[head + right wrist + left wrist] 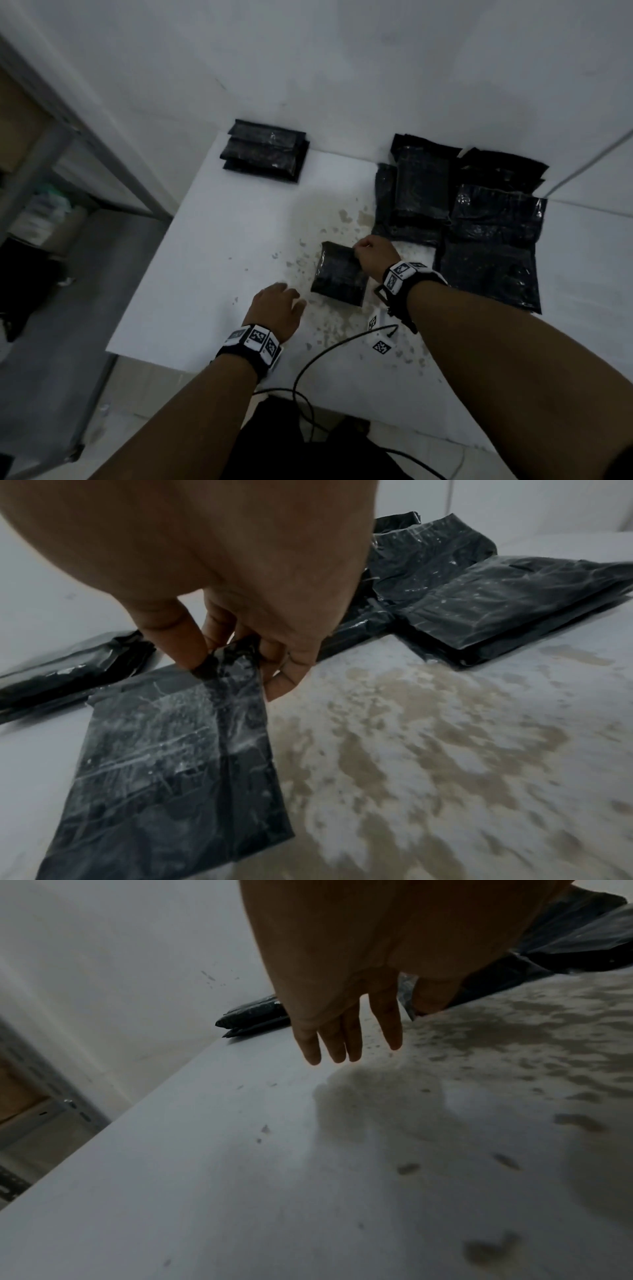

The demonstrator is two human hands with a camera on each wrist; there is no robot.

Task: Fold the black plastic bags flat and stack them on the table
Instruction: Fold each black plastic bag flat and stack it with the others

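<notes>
Head view: right hand (pixel 373 251) pinching folded bag (pixel 339 274) lying mid-desk (pixel 212 240), nearer than the stack (pixel 265 150).
Left wrist: left hand (pixel 346 1010) hovering open, empty.
Right wrist: fingers (pixel 178 639) gripping the bag's top edge; probably carrying to stack next.

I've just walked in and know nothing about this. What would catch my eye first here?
Probably the right hand pinching the top edge of a folded black bag at the middle of the white table. Behind it, unfolded bags sprawl to the right, and a neat stack of folded bags sits far left.
</notes>
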